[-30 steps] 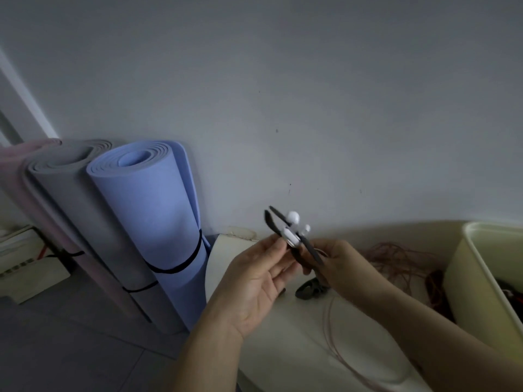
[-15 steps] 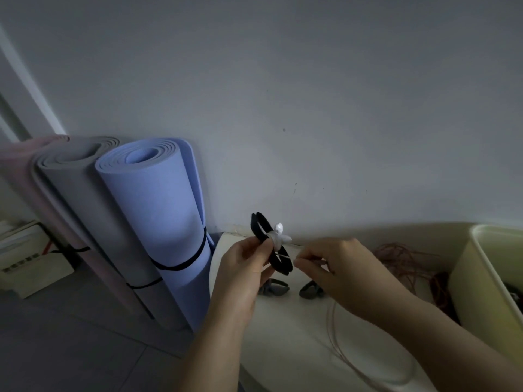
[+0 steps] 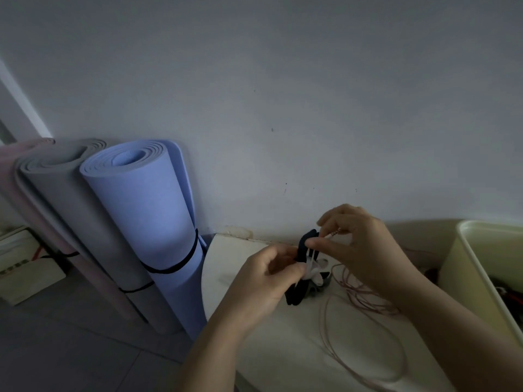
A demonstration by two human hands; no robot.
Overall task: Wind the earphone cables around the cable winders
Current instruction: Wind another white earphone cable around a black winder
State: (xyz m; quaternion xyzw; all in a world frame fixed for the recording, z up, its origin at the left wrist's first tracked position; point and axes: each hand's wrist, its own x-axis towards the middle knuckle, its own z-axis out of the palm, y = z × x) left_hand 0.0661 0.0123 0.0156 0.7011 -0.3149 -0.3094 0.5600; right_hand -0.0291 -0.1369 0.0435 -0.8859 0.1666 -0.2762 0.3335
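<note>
Head view: a black winder (image 3: 305,243) is held upright low in the frame, just right of centre, above the pale table (image 3: 226,267). It is gripped by the left hand (image 3: 263,281), whose fingers are curled round its middle. The white earbuds (image 3: 314,274) are bunched against the winder's narrow waist, beside the left thumb. The right hand (image 3: 365,247) is placed just right of the winder's upper lobe. Its thumb and forefinger are pinched together on the thin white cable (image 3: 310,254), and the other fingers are loosely curled. A small coppery piece shows at that pinch, but whether it is the plug cannot be told.

The step in hand is judged to be the wrapping of the cable round the winder's waist. For this to be done well, the earbuds should be pinned firmly so that the start of the wrap is not pulled loose. The cable should be kept lightly taut, and each turn should be laid snug beside the last, inside the waist and not over the lobes. Enough free end should be left to be tucked in at the finish.

The pinkish cable (image 3: 365,295), spread in loose loops on the table at lower right, should be kept out of the turns. What appears to be a grey winder (image 3: 322,284) lies on the table just behind the hands.
</note>
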